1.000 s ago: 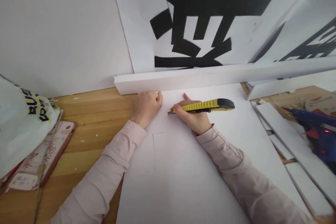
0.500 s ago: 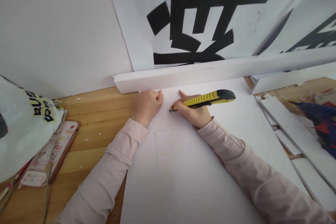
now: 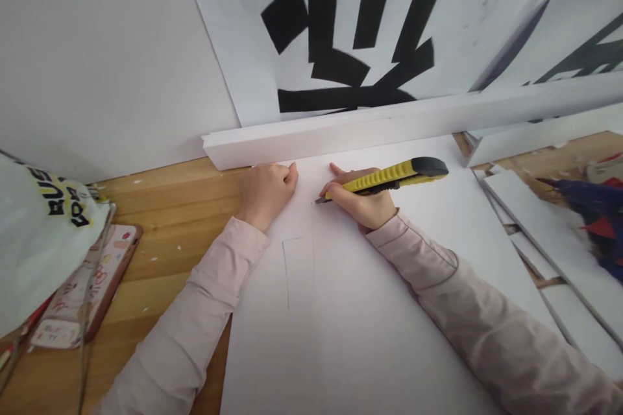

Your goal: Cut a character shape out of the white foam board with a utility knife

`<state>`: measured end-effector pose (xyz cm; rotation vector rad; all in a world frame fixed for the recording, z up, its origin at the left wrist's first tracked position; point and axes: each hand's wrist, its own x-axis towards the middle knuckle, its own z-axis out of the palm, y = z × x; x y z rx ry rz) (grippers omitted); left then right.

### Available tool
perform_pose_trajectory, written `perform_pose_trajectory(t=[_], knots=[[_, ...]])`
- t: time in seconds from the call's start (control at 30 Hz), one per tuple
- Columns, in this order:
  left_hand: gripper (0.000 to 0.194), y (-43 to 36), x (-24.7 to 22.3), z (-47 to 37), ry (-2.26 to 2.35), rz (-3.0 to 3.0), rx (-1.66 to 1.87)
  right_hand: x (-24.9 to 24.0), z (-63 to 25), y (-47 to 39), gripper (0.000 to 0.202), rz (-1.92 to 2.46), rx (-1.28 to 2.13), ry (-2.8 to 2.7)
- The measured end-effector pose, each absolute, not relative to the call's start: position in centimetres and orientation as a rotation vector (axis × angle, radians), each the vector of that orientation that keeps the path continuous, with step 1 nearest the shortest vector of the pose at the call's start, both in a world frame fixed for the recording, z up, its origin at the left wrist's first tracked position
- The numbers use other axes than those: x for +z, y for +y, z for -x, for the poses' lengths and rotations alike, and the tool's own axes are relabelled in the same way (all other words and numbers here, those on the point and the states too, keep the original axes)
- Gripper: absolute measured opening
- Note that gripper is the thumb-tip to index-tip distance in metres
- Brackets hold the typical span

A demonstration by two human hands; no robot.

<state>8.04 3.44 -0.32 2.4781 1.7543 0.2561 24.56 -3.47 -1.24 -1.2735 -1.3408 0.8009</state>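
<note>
Two hands: both on a big white foam board (image 3: 370, 311) lying flat on a wooden tabletop (image 3: 160, 233), near the tabletop's back edge.
Right hand (image 3: 363, 204): fingers clamped round a yellow utility knife (image 3: 384, 178), held like a pen; blade tip points left and meets the board's surface approx. midway between the two hands.
Left hand (image 3: 265, 191): loose fist, fingers curled together, holding nothing; knuckles press on the board just left of the blade, close to the board's far-left corner.
Cut marks: a faint narrow rectangle outline (image 3: 298, 270) on the board, nearer the viewer than the blade and just below the left wrist; its right side looks to line up w/ the blade tip.
Back edge: a long white foam strip (image 3: 341, 136) lies along it, touching the board's far side; a poster w/ black strokes (image 3: 350, 32) leans on the wall above.
Left edge: a white printed bag (image 3: 39, 233) sits over a phone in a patterned case (image 3: 82, 292), well apart from the board.
Right edge: more white strips (image 3: 549, 233) and a blue-red tool (image 3: 596, 220), blurred.
Doing it well (my view): keep the blade low and shallow, pull toward the body in one steady pass, several light passes rather than one deep one.
Hold-down: left fist should bear down firmly but keep off the blade's line.
Risk: no ruler is in view, so the cut may wander.
</note>
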Motion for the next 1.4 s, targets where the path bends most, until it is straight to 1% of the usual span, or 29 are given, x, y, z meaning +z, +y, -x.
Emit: perform_pose_trajectory(t=[0.73, 1.27, 1.4], knots=[[0.051, 3.4, -0.4, -7.8, 1.746, -2.510, 0.278, -0.6, -25.9, -3.9, 0.023, 1.244, 0.827, -1.363], [0.049, 3.4, -0.4, -7.8, 1.748, -2.501, 0.299, -0.7, -26.0, -4.1, 0.022, 1.251, 0.778, -1.324], [0.050, 3.4, -0.3, -7.8, 1.744, -2.511, 0.280, -0.7, -26.0, -4.3, 0.019, 1.272, 0.769, -1.286]])
